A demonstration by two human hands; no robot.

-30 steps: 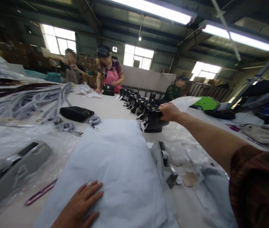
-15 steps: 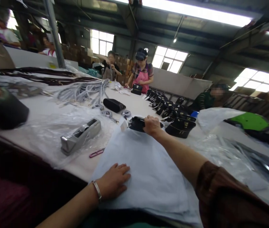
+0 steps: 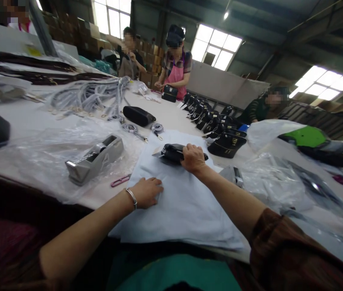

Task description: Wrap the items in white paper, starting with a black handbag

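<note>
White wrapping sheets (image 3: 171,210) lie in a stack on the table before me. On their left side my left hand (image 3: 147,192) rests flat, fingers spread, a silver bangle at the wrist. A small black handbag (image 3: 171,152) lies on the far part of the stack, a pale tag at its left end. My right hand (image 3: 194,158) grips this bag from above, covering its right part. Left of the sheets are a grey tape dispenser (image 3: 95,159) and pink thread snips (image 3: 120,180).
Black handbags (image 3: 227,142) stand in a row at the right. A black pouch (image 3: 137,116) and coiled straps (image 3: 130,128) lie beyond the sheets. Clear plastic (image 3: 47,161) covers the left side. A person in a pink apron (image 3: 175,76) works across the table.
My right hand has drawn the black handbag nearer, further onto the sheets. My left hand stays flat on the stack. The view has tilted downward.
</note>
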